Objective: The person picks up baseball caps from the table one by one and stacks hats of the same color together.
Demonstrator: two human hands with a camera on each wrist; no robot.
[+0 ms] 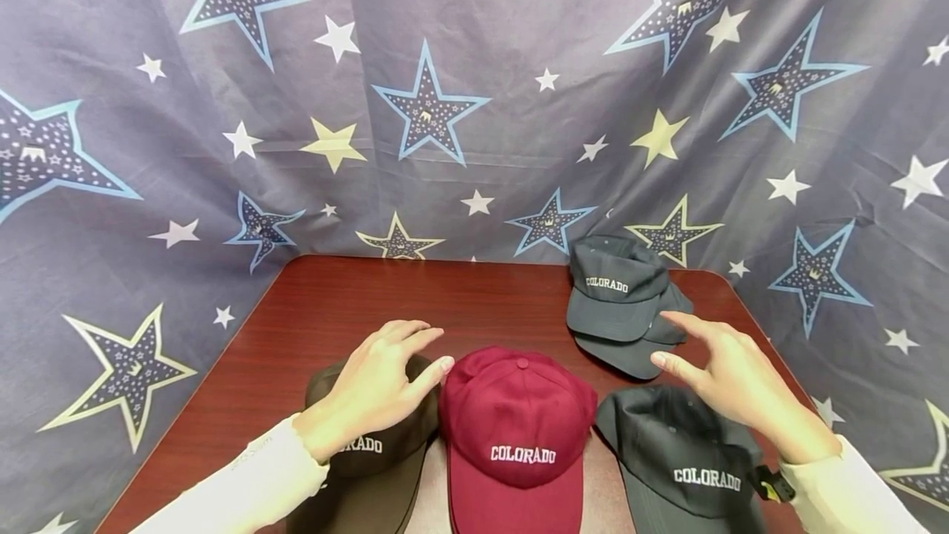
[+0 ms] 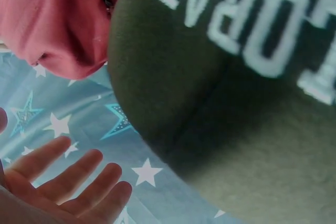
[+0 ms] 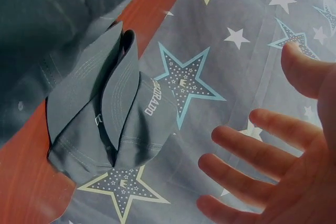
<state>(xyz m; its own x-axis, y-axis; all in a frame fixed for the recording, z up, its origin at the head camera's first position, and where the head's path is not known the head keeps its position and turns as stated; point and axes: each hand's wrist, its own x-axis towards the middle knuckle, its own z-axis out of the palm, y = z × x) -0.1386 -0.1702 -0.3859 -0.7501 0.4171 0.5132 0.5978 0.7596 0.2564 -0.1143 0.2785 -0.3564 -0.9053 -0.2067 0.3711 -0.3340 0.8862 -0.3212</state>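
Three caps lettered COLORADO line the near side of the table: an olive-brown cap [image 1: 385, 468] at left, a maroon cap [image 1: 519, 410] in the middle, a dark grey cap [image 1: 667, 443] at right. My left hand [image 1: 381, 377] hovers above the olive-brown cap, hiding part of its crown and lettering; its fingers are loosely bent and hold nothing. Over the right part of the dark grey cap hangs my right hand [image 1: 734, 369], fingers spread and free of any object. In the right wrist view that hand [image 3: 273, 166] shows its open palm.
At the back right, two dark grey caps [image 1: 619, 287] are stacked, one partly over the other. The reddish-brown wooden table [image 1: 356, 295] ends at a star-patterned grey cloth [image 1: 474, 147] hanging behind it and at both sides.
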